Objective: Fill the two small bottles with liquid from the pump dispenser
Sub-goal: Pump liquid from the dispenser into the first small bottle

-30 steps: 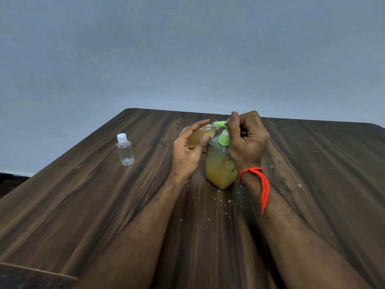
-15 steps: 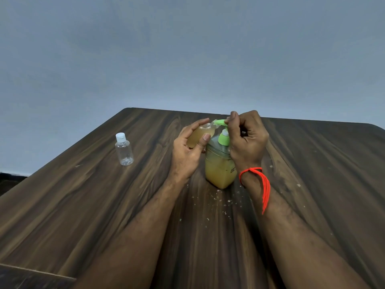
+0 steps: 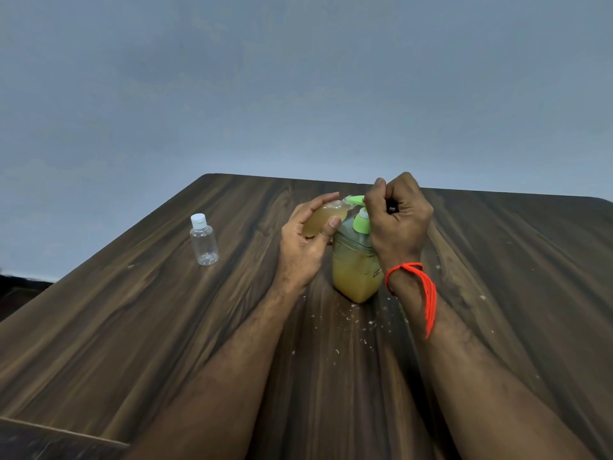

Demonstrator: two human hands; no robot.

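Head view puts both my hands over the dark wood tabletop (image 3: 132, 327). My left hand (image 3: 303, 250) has its grip curled around a small bottle (image 3: 320, 219) — tilted, amber liquid inside, its mouth right up at the green spout of the pump dispenser (image 3: 356, 260). Thumb lies across the bottle's near side, fingers wrap behind it. My right hand (image 3: 399, 224) is bunched in a loose fist on the pump head, fingertips bearing on its top; an orange thread (image 3: 421, 287) hangs from that wrist. The dispenser stands upright between my wrists, about half full of yellowish liquid. The second small bottle (image 3: 203, 242) — clear, white-capped, upright — stands well apart on the left. Pale crumbs (image 3: 345, 323) speckle the tabletop near the dispenser's base.
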